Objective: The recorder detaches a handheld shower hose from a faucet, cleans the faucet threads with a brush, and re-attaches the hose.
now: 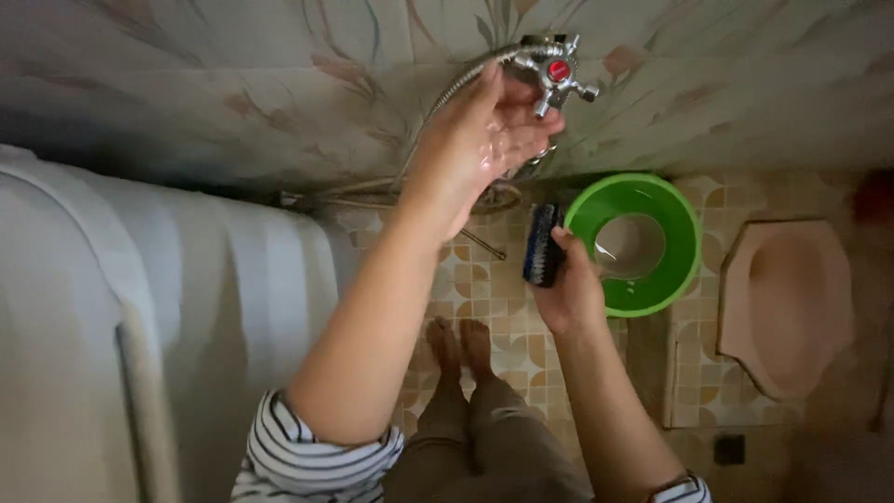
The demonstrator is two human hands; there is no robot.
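The left hand covers part of the tap at the upper middle. The right hand hides the dark brush's lower end. A red blur is cut off at the right edge.

"Where is there room to move?"

"Down the middle, over the tiled floor, between the big white tub on the left and the green basin on the right."

"What is in the way?"

"The metal tap sticks out from the far wall, and its hose hangs beside it. The pink floor toilet fills the right side. Two bare feet stand near."
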